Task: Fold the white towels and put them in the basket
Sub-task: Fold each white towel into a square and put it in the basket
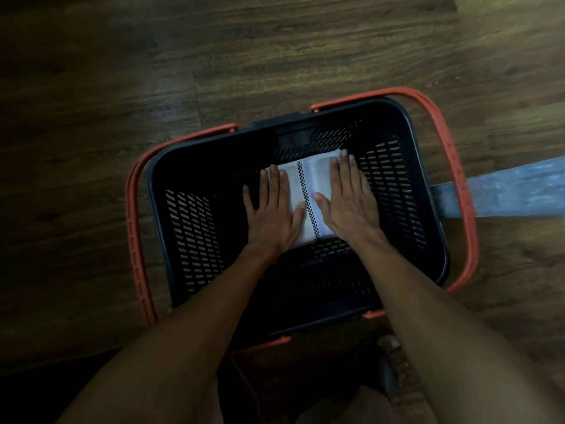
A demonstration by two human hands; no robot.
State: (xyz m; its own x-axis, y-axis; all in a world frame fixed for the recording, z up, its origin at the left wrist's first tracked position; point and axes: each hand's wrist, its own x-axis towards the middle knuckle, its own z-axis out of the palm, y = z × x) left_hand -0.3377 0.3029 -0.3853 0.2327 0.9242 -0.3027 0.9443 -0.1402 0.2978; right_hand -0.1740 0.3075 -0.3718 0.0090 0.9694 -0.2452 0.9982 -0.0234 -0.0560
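My left hand (pixel 272 209) and right hand (pixel 347 198) lie flat, fingers straight, gripping nothing, pressing the folded white towel (pixel 308 191) onto the floor of the black basket (pixel 195 228). I judge even downward pressure, then lifting straight up, will keep the folds square. The cloth looks soft, with a dark checked stripe; the basket is rigid slotted plastic with orange handles (pixel 458 179).

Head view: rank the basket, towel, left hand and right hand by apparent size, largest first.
1. Basket, by far.
2. Towel, though the hands cover part of it.
3. Left hand and right hand: they look alike, so no ranking between them.
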